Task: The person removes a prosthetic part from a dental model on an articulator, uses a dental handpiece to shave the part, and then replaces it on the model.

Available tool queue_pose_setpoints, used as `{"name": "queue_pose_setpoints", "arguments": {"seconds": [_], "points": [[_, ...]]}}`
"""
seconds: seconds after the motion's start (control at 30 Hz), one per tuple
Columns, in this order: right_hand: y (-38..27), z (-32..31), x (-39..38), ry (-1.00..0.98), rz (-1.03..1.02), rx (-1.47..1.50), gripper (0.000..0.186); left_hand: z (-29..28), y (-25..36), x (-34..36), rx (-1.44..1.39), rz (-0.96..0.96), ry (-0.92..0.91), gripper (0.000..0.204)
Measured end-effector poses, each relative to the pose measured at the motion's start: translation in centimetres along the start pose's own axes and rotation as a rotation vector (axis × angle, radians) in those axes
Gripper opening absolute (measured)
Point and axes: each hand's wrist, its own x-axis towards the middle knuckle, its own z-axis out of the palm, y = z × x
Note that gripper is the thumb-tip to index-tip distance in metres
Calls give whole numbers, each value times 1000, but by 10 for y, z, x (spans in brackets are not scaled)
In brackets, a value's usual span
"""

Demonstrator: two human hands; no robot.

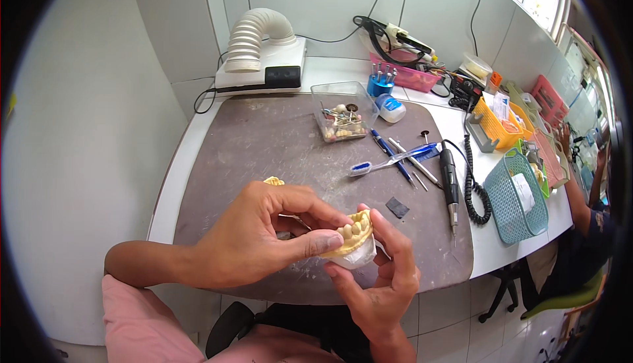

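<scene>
Above the front of the brown work mat [237, 145], a dental model [359, 255] with a yellow tooth arch on a white plaster base is held up, teeth facing me. My right hand [386, 284] grips it from the right, thumb low at the base and fingers along the far side. The thumb and forefinger of my left hand [247, 234] close on the teeth at the model's left part; whether a small loose piece is between them is hidden. Behind my left knuckles, a second yellow tooth-model piece [273, 181] shows partly on the mat.
Beyond the hands lie a toothbrush [389, 160], a blue pen-like tool [392, 157], a grey scrap [397, 207] and a corded handpiece [449, 185]. Farther back stand a clear box [339, 132] of small parts and a white hose unit [264, 53]. Baskets [521, 198] line the right; another person [580, 211] sits there.
</scene>
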Motion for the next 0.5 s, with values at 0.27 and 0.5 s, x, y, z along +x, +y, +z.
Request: {"name": "queue_pose_setpoints", "arguments": {"seconds": [0.27, 0.5], "points": [[3, 0, -2, -27, -99, -107, 77, -3, -2, -5, -65, -5, -23, 20], [0, 3, 0, 9, -106, -115, 74, -4, 0, -6, -80, -45, -34, 19]]}}
